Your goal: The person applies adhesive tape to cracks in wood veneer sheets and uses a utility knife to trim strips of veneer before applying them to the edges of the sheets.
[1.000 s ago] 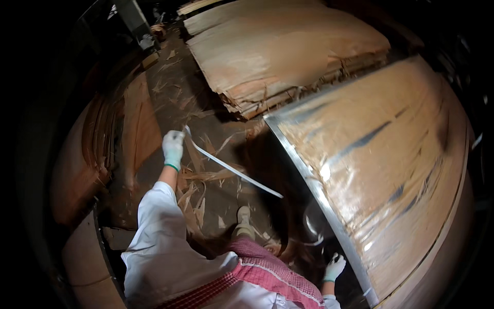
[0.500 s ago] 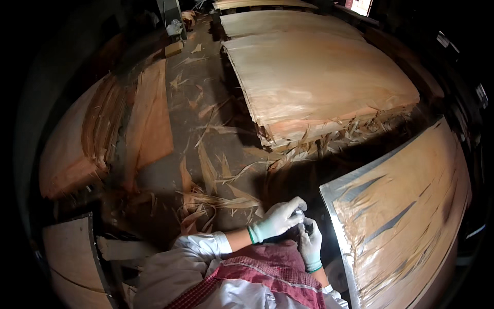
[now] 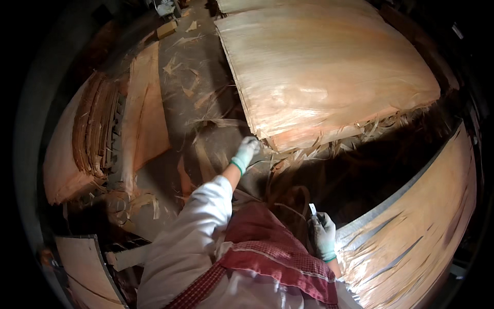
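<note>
Out mid-view with left hand [image 3: 248, 148], just beside the veneer stack [image 3: 329, 72] towards 1 o'clock (can't tell finger closure)! Gripping a pale-tipped tool [image 3: 313, 209] in right hand [image 3: 324, 236], at 4 o'clock. Seemingly at the reaching step; calling for careful left-finger placement.

Smooth, semi-gloss wd sheets [image 3: 329, 77] w/ rough edges [image 3: 323, 139]

The left arm [image 3: 208, 203] reaches up and rightward from the lower edge, its gloved left hand [image 3: 248, 148] near mid-frame, finger pose unclear. The right hand [image 3: 324, 236], gloved too, sits lower right of centre, upright, fingers [image 3: 328, 222] curled.
</note>
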`<action>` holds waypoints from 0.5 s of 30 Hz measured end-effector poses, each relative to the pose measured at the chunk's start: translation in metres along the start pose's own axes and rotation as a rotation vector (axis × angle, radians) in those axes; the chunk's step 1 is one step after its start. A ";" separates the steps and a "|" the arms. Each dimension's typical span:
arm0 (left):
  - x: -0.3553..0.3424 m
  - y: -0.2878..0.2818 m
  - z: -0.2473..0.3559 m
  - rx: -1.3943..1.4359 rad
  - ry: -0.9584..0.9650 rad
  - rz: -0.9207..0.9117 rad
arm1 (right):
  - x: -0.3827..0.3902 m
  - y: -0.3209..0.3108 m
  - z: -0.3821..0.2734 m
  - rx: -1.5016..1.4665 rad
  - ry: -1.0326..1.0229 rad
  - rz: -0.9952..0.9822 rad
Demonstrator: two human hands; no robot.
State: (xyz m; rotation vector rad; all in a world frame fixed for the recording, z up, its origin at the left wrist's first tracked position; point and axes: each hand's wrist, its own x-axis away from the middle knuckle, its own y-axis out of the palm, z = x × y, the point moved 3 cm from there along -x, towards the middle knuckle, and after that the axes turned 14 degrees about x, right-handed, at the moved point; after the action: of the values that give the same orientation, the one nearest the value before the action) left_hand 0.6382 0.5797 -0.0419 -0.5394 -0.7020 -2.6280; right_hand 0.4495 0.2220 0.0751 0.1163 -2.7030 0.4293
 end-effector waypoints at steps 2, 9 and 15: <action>-0.071 -0.014 -0.004 -0.100 0.039 0.092 | -0.014 -0.003 -0.003 0.083 0.006 0.022; -0.205 -0.029 -0.024 -0.378 -0.013 0.451 | -0.068 -0.001 -0.031 -0.069 0.280 0.219; -0.199 0.103 0.164 0.030 -0.034 -0.242 | -0.125 0.024 -0.092 -0.003 0.264 0.320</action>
State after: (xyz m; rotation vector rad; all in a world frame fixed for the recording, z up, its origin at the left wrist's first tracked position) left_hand 0.8980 0.6326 0.0413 -0.5210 -0.8657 -2.8308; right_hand 0.5955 0.2760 0.0985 -0.3544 -2.4631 0.4942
